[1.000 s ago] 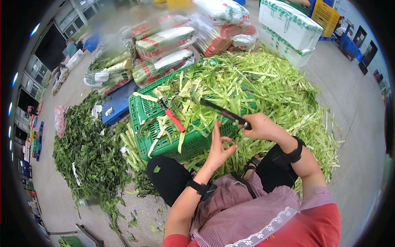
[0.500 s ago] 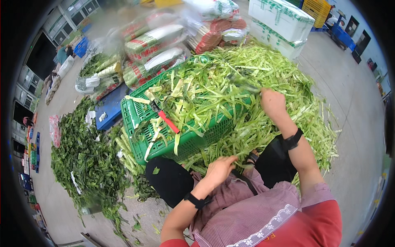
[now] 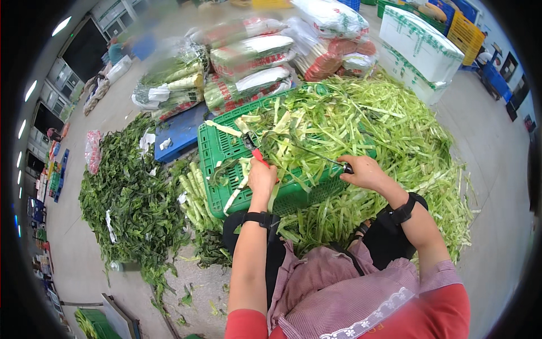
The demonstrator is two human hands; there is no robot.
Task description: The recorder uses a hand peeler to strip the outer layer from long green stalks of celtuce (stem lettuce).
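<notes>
My left hand [image 3: 263, 179] is closed round the red handle of a peeler [image 3: 249, 142], whose dark head points away from me. It rests over the near left part of an upturned green plastic crate [image 3: 217, 151]. In my right hand [image 3: 364, 171] is a black-handled knife [image 3: 348, 168], its thin blade pointing left across the crate. Long pale-green vegetable peelings [image 3: 316, 127] lie over the crate top beneath both hands. Left of the crate, several pale-green stems [image 3: 195, 189], apparently celtuce, lie among leaves.
A large peelings heap [image 3: 418, 141] spreads right of the crate, and dark leaves [image 3: 132, 198] are piled at left. Behind stand bagged vegetables [image 3: 251, 56], a blue pallet [image 3: 183, 133] and white foam boxes [image 3: 420, 45]. My knees flank the crate's near side.
My left hand has moved from my lap up to the crate and taken hold of the red peeler. My right hand has come lower and nearer, its knife now pointing left. The view has shifted.
</notes>
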